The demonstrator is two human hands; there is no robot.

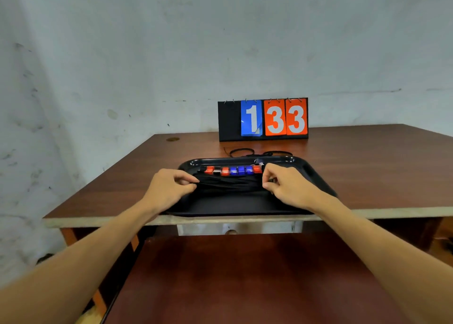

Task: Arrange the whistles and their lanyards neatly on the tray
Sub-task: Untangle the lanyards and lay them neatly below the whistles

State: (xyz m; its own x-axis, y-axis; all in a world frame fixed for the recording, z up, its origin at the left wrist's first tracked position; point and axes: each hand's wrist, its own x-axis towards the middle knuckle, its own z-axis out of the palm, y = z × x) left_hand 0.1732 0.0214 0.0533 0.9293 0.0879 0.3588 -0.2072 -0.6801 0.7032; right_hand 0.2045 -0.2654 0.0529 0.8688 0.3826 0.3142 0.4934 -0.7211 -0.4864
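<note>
A: What do you grip?
B: Your left hand (169, 188) pinches 1 end of the black lanyards (228, 183), your right hand (286, 188) the other.
A: And the whistles (232, 170)?
B: In a row just beyond both hands, on the tray (232, 207).

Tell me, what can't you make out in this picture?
Head view only:
- lanyards: black on the black tray, so strands can't be counted; left hand and right hand cover their ends.
- whistles: the row's right end sits behind the right hand.
- cords behind the tray: its far rim hides their near part.
</note>
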